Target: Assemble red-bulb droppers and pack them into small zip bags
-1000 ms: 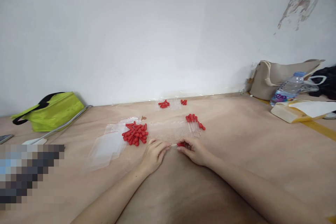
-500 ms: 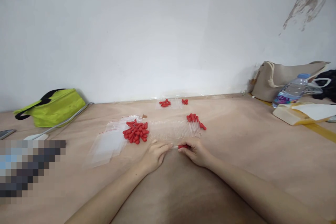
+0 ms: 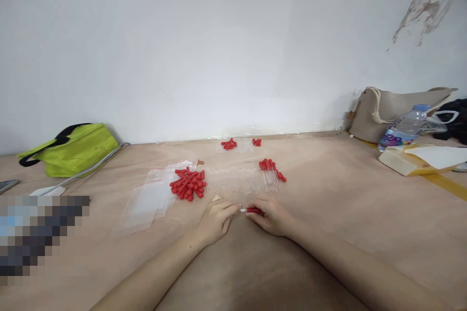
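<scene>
My left hand (image 3: 218, 218) is closed on a thin clear dropper tube (image 3: 243, 210), most of it hidden by the fingers. Facing it, my right hand (image 3: 272, 215) pinches a red rubber bulb (image 3: 254, 210) that meets the tube's end; how far the tube goes in I cannot tell. Just beyond the hands lies a row of clear tubes (image 3: 226, 181). Several droppers with red bulbs (image 3: 268, 164) lie at the row's right end. A heap of loose red bulbs (image 3: 188, 184) sits to the left.
Flat clear zip bags (image 3: 146, 204) lie left of the heap. By the wall is another small group of red bulbs (image 3: 229, 144). A yellow-green bag (image 3: 82, 150) stands far left; a water bottle (image 3: 404, 129) and beige bag (image 3: 368, 112) stand at the right.
Both hands have shifted slightly toward me. The red bulb and tube are still end to end, with a bit less tube showing between the hands.
</scene>
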Tool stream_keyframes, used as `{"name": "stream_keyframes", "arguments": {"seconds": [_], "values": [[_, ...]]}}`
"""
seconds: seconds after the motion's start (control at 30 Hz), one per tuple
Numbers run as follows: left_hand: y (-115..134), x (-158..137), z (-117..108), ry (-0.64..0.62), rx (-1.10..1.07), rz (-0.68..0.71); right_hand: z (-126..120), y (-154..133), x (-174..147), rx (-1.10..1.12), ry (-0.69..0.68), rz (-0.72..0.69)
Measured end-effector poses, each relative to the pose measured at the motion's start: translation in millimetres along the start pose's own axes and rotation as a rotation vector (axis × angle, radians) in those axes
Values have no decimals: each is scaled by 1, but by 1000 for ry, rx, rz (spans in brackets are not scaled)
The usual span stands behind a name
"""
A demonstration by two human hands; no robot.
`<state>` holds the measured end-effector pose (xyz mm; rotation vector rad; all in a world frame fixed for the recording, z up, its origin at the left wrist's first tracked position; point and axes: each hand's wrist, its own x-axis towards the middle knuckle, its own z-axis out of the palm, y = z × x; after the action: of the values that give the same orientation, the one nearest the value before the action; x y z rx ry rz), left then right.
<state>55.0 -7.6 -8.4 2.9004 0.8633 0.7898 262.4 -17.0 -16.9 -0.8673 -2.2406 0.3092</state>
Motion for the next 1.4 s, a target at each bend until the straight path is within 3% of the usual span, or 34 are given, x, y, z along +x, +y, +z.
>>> {"name": "stream_keyframes", "arguments": {"seconds": [0.53, 0.63, 0.73, 0.83, 0.9, 1.07, 1.17, 1.27, 1.4], "values": [[3, 3, 0, -64, -66, -82, -5, 0, 10, -39, -73, -84], [5, 5, -1, 18, -175, -194, -7, -2, 15, 129, 30, 65], [8, 7, -2, 84, -317, -293, 0, -6, 19, 475, 210, 280], [10, 8, -3, 71, -387, -288, 4, -8, 22, 744, 296, 387], [10, 8, -5, 62, -381, -278, -4, -2, 26, 775, 337, 448], [10, 9, -7, 34, -316, -247, -59, 47, 42, 485, 394, 672], [10, 9, -5, 4, -293, -225, -83, 82, 50, 181, 270, 728], [9, 8, -4, -16, -278, -208, -85, 105, 53, 23, 177, 738], [9, 8, -2, -25, -253, -199, -69, 117, 54, -20, 116, 744]]}}
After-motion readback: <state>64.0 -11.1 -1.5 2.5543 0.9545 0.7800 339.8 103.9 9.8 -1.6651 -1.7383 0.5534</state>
